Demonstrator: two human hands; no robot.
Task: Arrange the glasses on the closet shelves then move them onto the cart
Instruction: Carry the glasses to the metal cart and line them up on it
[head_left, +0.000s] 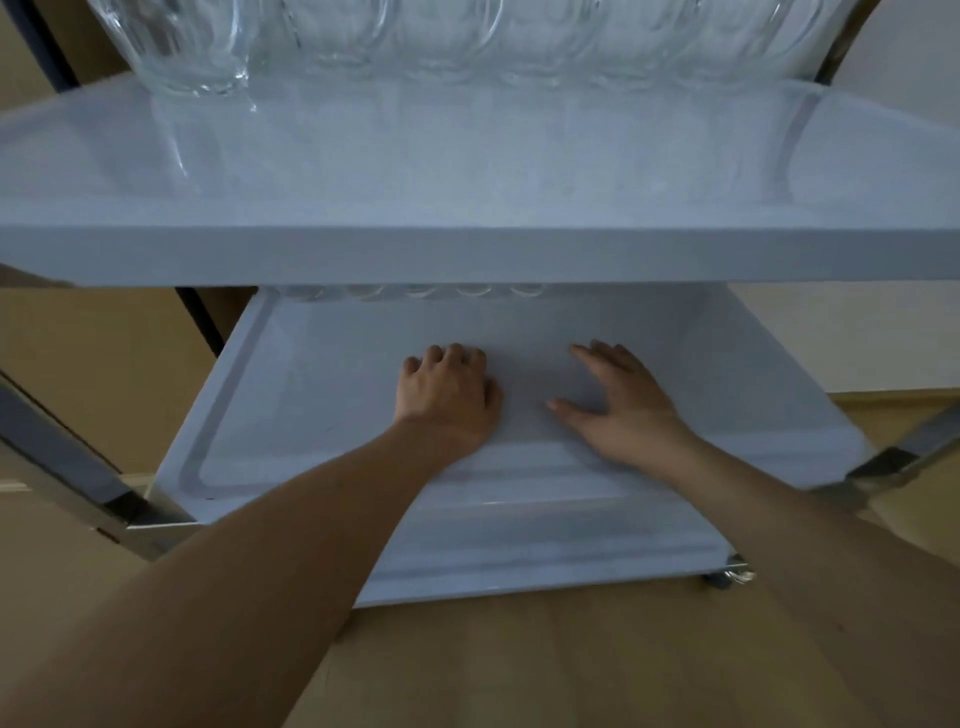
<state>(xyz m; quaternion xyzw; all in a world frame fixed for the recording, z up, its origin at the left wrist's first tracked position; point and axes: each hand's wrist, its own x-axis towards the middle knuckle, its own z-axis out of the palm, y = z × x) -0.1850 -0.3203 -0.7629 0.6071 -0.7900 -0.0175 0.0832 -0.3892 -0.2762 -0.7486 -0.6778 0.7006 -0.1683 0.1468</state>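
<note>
Glass tumblers (447, 41) in row at back of cart top shelf (467, 249); more, blurred, possibly at lower tray (270, 395) rear | left hand (447, 400) curled, empty; right hand (618, 405) splayed flat | lower row just beyond fingertips, roughly equidistant

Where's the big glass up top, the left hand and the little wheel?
big glass (182, 47), head view, its clear side wall.
left hand (447, 397), head view, back of hand.
wheel (724, 578), head view, caster under the cart's corner.

Dim, bluish light; tan wooden floor (519, 665) spreads from 5 to 7 o'clock, a pale wall (904, 47) at 2 o'clock, brown panelling (104, 374) at 9 o'clock
</note>
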